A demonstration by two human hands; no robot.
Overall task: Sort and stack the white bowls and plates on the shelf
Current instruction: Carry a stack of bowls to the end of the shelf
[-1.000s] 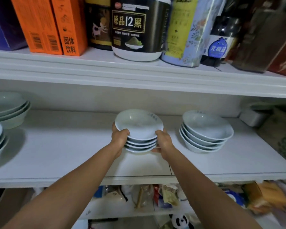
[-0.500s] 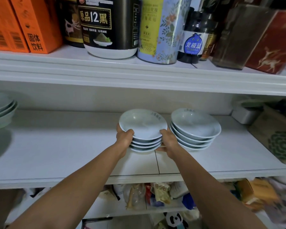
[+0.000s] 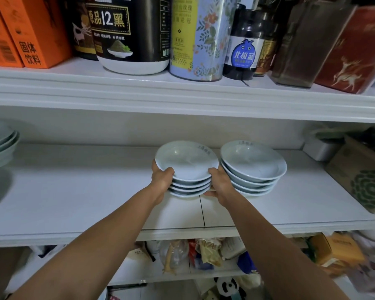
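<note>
- The left hand point(image 3: 161, 179) has its grip closed on the left rim of the held stack point(image 3: 186, 161), thumb over the top plate's edge and fingers under the pile.
- The right hand point(image 3: 220, 182) has its grip on the stack's right rim, thumb on top and fingers curled beneath.
- The held stack of shallow white plates sits over the middle of the shelf point(image 3: 74, 191), nearer the back edge than the front. I cannot tell whether its base touches the board.
- The second stack point(image 3: 252, 163) of matching plates stands just beside it on the right, with the right hand between the two.
- More pale bowls point(image 3: 0, 146) are piled at the shelf's left edge.
- A cardboard box point(image 3: 359, 176) stands at the right edge.
</note>
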